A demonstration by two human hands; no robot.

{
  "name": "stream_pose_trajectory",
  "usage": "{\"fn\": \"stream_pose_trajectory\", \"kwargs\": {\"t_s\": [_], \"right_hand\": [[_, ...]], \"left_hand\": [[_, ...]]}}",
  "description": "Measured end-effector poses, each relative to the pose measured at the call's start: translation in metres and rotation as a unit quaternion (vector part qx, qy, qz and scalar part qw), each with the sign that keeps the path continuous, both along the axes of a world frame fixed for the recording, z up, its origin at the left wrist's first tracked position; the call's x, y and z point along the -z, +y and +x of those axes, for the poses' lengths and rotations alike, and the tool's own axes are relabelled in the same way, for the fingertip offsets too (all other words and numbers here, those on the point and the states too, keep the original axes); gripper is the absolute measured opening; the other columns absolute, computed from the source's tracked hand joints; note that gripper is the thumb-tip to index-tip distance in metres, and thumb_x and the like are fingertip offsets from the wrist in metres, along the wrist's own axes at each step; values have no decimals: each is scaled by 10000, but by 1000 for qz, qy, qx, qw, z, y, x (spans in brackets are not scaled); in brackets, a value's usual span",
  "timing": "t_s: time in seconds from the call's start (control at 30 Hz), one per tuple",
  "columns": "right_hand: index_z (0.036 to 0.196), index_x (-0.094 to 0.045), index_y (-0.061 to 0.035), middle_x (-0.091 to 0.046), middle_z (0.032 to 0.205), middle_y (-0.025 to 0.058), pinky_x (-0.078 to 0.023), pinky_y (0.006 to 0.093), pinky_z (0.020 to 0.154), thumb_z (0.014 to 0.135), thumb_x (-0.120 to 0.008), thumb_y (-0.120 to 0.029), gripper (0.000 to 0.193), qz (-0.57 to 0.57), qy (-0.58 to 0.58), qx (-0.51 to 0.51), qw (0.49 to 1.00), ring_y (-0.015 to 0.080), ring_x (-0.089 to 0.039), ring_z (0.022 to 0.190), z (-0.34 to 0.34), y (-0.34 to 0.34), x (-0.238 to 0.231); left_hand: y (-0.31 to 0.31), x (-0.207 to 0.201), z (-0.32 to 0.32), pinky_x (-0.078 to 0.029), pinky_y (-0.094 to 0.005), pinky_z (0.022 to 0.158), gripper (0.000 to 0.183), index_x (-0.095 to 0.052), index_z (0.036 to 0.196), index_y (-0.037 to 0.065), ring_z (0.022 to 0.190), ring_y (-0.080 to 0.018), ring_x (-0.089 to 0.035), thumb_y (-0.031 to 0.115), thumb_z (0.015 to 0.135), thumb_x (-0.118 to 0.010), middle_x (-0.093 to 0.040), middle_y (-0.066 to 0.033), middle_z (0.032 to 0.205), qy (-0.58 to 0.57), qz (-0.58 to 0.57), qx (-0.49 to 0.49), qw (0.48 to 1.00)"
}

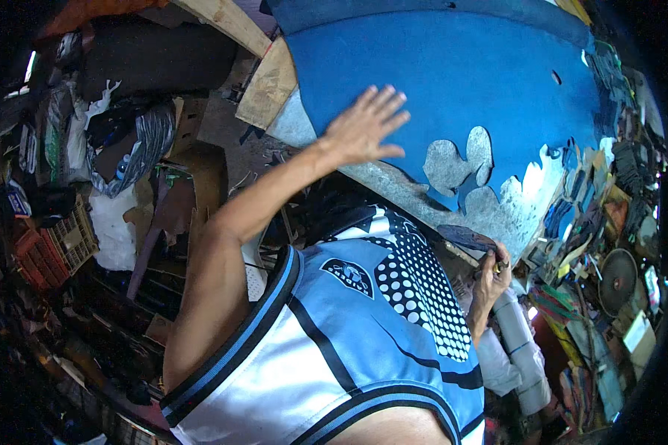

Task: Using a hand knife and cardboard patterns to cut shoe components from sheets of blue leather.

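A large blue sheet of material (438, 81) covers the table, with rounded shapes cut out along its near edge. My left hand (367, 126) lies flat on the sheet's near left part, fingers spread and holding nothing. At the table's near edge, my right hand (492, 278) is closed on a dark, flat, elongated piece (466, 237). A small yellowish bit shows at its fingers; what that is, I cannot make out. Pale grey tabletop (490, 215) shows through the cut-outs between the sheet and my right hand.
Wooden boards (267, 85) stand at the table's left corner. A pile of scrap pieces (571, 193) crowds the right side, near a round fan (617, 278). To the left are a red crate (41, 259), a dark plastic bag (145, 144) and cardboard (204, 178).
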State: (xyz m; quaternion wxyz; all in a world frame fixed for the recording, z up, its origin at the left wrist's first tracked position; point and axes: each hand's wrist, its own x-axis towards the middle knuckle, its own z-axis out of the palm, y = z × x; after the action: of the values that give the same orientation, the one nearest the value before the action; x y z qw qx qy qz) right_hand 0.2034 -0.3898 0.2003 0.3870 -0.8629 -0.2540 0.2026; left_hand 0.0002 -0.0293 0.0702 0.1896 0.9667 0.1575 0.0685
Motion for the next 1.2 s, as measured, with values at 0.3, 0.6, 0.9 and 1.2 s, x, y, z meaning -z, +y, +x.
{"fn": "stream_pose_trajectory", "kwargs": {"t_s": [0.3, 0.6, 0.9, 1.2], "right_hand": [[1107, -633, 3, -651, 997, 46, -484, 270, 797, 940, -652, -104, 199, -23, 79, -61, 995, 128, -594, 890, 48, 134, -25], [1049, -698, -29, -652, 811, 36, -451, 290, 637, 893, -639, -103, 182, -59, 147, -302, 940, 115, -546, 725, 55, 291, 38], [1071, -717, -39, -715, 901, 140, -514, 367, 719, 892, -648, -107, 203, -112, 177, -343, 916, 207, -661, 808, 18, 314, 83], [1180, -676, -32, -678, 1104, 254, -529, 430, 895, 866, -606, -115, 333, -95, 118, -341, 928, 354, -676, 990, 23, 230, 64]], "left_hand": [[-109, -20, 13, -158, -524, 1206, 644, -539, 1355, 56, 1470, -333, -242, 563, 968, -448, -351, -184, 1539, -40, -164, 104, 980], [-122, -31, 2, -431, -460, 1080, 248, -713, 1029, 24, 1211, -273, -589, 237, 912, -667, -678, -149, 1182, -159, -316, 28, 935], [-75, -35, -13, -343, -514, 1114, 782, -464, 1397, 26, 1357, -370, -425, 396, 790, -790, -516, -182, 1401, -81, -86, -281, 952], [-84, -22, -26, -274, -531, 1162, 986, -315, 1476, 33, 1403, -370, -367, 368, 721, -853, -492, -163, 1433, -99, -82, -260, 957]]}}
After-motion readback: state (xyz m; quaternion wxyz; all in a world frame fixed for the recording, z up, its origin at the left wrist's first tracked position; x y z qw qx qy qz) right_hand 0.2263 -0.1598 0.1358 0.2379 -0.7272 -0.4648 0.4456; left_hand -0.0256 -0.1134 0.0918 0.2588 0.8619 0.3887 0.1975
